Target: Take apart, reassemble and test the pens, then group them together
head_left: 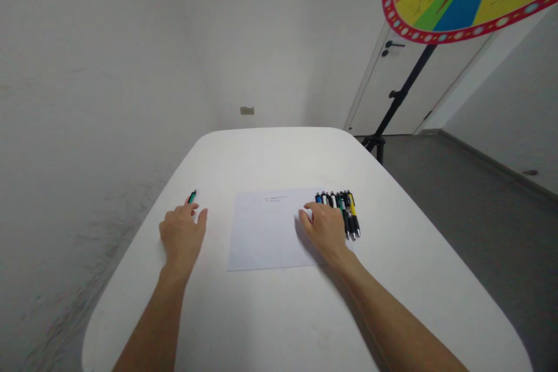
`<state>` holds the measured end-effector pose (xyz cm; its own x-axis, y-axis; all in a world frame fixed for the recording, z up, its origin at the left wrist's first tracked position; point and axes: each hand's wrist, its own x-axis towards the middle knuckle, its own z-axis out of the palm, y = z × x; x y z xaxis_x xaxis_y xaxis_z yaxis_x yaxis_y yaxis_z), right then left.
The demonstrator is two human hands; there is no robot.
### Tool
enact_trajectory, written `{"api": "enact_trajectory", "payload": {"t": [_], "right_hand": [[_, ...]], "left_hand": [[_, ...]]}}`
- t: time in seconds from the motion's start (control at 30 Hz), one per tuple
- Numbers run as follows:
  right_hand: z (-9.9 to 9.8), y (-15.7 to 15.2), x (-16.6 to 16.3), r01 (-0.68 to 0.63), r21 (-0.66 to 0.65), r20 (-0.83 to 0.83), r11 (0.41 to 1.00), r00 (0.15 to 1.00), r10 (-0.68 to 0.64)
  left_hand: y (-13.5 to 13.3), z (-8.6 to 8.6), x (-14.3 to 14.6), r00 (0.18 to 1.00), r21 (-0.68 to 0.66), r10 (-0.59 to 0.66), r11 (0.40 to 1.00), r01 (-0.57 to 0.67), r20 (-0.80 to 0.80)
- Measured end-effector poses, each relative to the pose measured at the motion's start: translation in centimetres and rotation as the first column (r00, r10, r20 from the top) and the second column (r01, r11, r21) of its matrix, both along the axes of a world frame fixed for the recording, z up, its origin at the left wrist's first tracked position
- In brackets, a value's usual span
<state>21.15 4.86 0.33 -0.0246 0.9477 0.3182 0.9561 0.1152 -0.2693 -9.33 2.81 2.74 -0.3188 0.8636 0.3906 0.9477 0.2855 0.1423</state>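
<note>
My left hand (pixel 181 235) rests palm down at the left side of the table, its thumb spread away from the fingers. Just beyond its fingertips the end of a green and black pen (pixel 192 196) sticks out, with a bit of something reddish beside it; the rest is hidden under the hand. My right hand (pixel 325 229) hovers over the right part of a white sheet of paper (pixel 265 238), thumb and forefinger apart. It partly covers a row of several pens (pixel 352 215) with black, blue, white, green and yellow parts, lying side by side. No pen shows in its grasp.
The white table (pixel 270 157) has rounded corners and stands close to the wall on the left. Small print marks the sheet's top edge. Behind at the right, a colourful prize wheel (pixel 462 6) stands on a black stand (pixel 399 99) before a white door (pixel 418 93).
</note>
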Motion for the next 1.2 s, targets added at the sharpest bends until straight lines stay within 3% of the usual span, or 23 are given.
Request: {"api": "enact_trajectory", "payload": {"t": [0.13, 0.27, 0.73, 0.97, 1.2], "right_hand": [[-0.1, 0.0, -0.1, -0.022, 0.009, -0.02, 1.0, 1.0, 0.022], [-0.1, -0.1, -0.3, -0.037, 0.001, -0.03, 0.999, 0.999, 0.037], [0.3, -0.6, -0.8, -0.068, -0.049, -0.073, 0.996, 0.995, 0.065], [0.1, -0.5, -0.8, -0.083, -0.035, -0.082, 0.996, 0.993, 0.08], [-0.1, -0.5, -0.9, -0.094, -0.011, -0.086, 0.995, 0.992, 0.093]], "left_hand": [[0.0, 0.3, -1.8, 0.984, -0.11, 0.152, 0.981, -0.162, -0.09], [0.2, -0.4, -2.7, 0.974, -0.185, 0.182, 0.961, -0.206, -0.138], [0.2, -0.9, -1.3, 1.0, -0.249, 0.006, 0.969, -0.009, -0.014], [0.6, -1.6, -1.4, 0.978, -0.23, -0.067, 0.967, 0.112, 0.195], [0.2, -1.1, -0.7, 0.995, -0.256, -0.058, 0.964, 0.076, 0.078]]}}
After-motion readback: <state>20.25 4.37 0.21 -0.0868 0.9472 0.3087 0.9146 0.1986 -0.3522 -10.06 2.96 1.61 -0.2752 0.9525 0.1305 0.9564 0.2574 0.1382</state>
